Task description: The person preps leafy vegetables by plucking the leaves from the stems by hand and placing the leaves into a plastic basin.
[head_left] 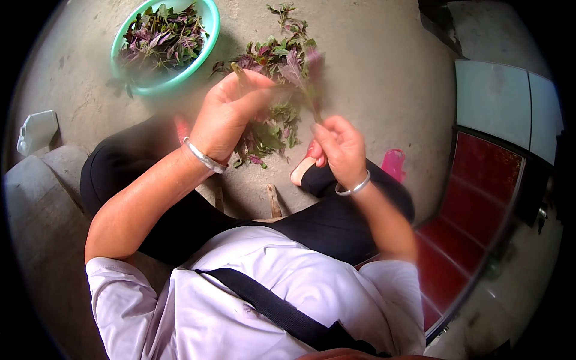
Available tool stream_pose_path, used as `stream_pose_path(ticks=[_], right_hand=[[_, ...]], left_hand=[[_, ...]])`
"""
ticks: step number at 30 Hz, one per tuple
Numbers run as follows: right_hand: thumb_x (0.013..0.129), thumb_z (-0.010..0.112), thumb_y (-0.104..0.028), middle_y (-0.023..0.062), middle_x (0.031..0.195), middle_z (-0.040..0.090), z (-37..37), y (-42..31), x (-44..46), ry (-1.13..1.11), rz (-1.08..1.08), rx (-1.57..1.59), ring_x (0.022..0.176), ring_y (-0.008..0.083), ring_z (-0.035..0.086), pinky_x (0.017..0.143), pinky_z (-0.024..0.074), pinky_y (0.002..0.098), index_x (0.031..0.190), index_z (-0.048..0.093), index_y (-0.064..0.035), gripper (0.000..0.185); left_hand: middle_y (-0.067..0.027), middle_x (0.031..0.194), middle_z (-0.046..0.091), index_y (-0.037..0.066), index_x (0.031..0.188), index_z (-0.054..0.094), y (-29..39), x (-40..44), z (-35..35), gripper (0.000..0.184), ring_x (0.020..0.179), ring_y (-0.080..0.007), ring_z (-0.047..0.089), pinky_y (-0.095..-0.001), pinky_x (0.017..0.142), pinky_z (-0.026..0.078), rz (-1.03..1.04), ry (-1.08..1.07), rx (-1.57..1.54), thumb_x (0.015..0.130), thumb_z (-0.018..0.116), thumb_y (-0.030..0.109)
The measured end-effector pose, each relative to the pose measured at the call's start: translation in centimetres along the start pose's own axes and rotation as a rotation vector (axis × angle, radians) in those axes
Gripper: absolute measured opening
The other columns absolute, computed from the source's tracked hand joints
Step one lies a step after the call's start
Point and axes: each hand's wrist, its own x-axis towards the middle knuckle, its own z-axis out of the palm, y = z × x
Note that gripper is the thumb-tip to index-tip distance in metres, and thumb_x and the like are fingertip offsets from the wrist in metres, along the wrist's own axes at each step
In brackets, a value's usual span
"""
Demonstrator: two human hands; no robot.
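My left hand [231,114] is raised over the floor, fingers closed on a short piece of green stem [237,70] that sticks up past the thumb. To its right, my right hand [341,147] pinches the lower stalk of a purple-and-green leafy sprig [307,75], whose top is blurred by motion. Beneath and behind the hands lies a loose pile of the same leafy greens [267,135], partly hidden by my left hand. A turquoise plastic basin [211,30] beyond my left hand holds many purple-green leaves [159,39].
Concrete floor [384,72] surrounds the pile. A white plastic container [37,132] stands at the far left. On the right is a red-tiled, dark-edged structure [480,192] with pale panels [493,99]. A bright pink object [393,164] lies near my right knee.
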Motion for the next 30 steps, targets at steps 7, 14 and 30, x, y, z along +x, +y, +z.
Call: stream_pose_path(ticks=[7,14,30], right_hand=[[0.087,0.053,-0.018,0.0018,0.055,0.053,-0.5,-0.1,0.1,-0.107,0.057,0.186,0.042,0.0045,0.045,0.04,0.0365,0.0172,0.081,0.052,-0.003,0.016],[0.09,0.049,-0.024,0.0021,0.055,0.053,-0.7,-0.2,0.1,-0.164,0.105,0.189,0.042,0.0055,0.045,0.04,0.0362,0.0174,0.087,0.055,-0.0011,0.024],[0.092,0.044,-0.021,0.0057,0.057,0.051,-0.9,-0.3,0.2,-0.21,0.097,0.134,0.046,0.0088,0.046,0.043,0.0382,0.018,0.09,0.053,0.002,0.025]], left_hand=[[0.0015,0.077,0.053,0.001,0.098,0.054,-0.6,0.2,-0.2,0.018,0.066,-0.0058,0.047,-0.0191,0.062,0.039,-0.022,0.005,0.043,0.082,0.053,0.008],[0.0035,0.084,0.055,0.001,0.106,0.053,-1.7,0.0,-0.3,0.022,0.074,-0.0036,0.049,-0.0187,0.07,0.041,-0.058,-0.066,0.067,0.085,0.049,0.005],[0.0073,0.076,0.052,0.004,0.106,0.058,0.8,0.0,-0.1,0.025,0.066,-0.0004,0.041,-0.0155,0.06,0.034,-0.013,-0.126,0.173,0.083,0.048,0.003]])
